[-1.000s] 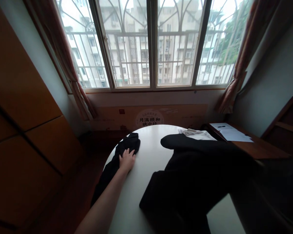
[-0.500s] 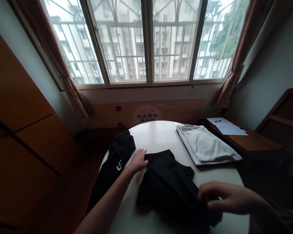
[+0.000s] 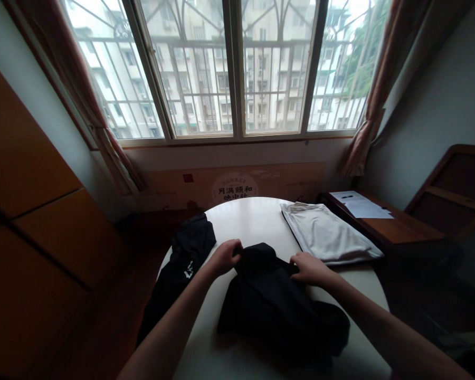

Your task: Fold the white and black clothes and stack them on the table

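Observation:
A crumpled black garment (image 3: pixel 277 306) lies over the near middle of the round white table (image 3: pixel 241 216); its exact kind is not clear. My left hand (image 3: pixel 226 256) is closed on its upper left edge. At the upper right edge, my right hand (image 3: pixel 309 268) pinches the same cloth. Between the two hands the fabric is slightly raised. To the left, another black garment (image 3: pixel 190 248) with a small white print drapes over the table's edge. A folded white garment (image 3: pixel 328 232) with a dark underside rests at the right, beyond my right hand.
Right of the table stands a brown wooden side table (image 3: pixel 411 229) bearing white papers (image 3: pixel 362 206). Behind it leans a wood-framed chair or panel (image 3: pixel 455 184). A printed board (image 3: pixel 293 182) is under the barred window. An orange-brown cabinet (image 3: pixel 27 158) fills the left side.
My right hand has moved from the garment's lower right up to its upper right edge and closed on it. My left hand has closed on the upper left edge. The view has shifted slightly.

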Available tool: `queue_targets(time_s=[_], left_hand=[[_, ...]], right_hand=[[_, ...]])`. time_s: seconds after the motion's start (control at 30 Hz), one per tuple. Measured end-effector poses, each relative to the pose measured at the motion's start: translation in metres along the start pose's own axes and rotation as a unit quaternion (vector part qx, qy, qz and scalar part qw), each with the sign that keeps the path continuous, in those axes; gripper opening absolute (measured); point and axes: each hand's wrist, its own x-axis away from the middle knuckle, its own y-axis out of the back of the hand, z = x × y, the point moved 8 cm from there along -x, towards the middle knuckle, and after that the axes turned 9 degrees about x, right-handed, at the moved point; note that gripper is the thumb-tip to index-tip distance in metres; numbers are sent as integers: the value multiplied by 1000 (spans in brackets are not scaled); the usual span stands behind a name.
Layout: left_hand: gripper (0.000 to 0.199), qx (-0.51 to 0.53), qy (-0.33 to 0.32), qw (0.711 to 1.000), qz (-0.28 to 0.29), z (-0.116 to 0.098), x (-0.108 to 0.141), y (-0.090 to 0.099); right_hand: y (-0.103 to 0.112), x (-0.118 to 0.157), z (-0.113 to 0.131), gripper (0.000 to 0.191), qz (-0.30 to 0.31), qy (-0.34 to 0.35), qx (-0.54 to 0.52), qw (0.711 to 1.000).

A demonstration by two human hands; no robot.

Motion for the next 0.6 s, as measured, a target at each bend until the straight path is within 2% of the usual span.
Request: queue_targets(time_s=[0.13,0.2,0.3,0.4,0.5,0.6], left_hand=[[14,119,-47,991,-47,-14,6,27],[4,181,-60,979,-72,-21,7,43],[13,193,-71,969,-133,-34,5,75],[18,155,-86,962,-209,-58,-1,118],[19,111,-106,955,-255,-93,-10,163],[20,51,-122,947,-291,-133,-17,207]], right_hand=[[9,-6,-6,11,-14,17,-60,998],[30,-6,-9,8,-50,21,-148,987],[88,3,-12,15,-147,46,-323,934],[157,18,-12,30,-226,59,-403,885],[223,34,-7,36,-281,73,-404,867],[278,48,1,39,-301,96,-384,867]])
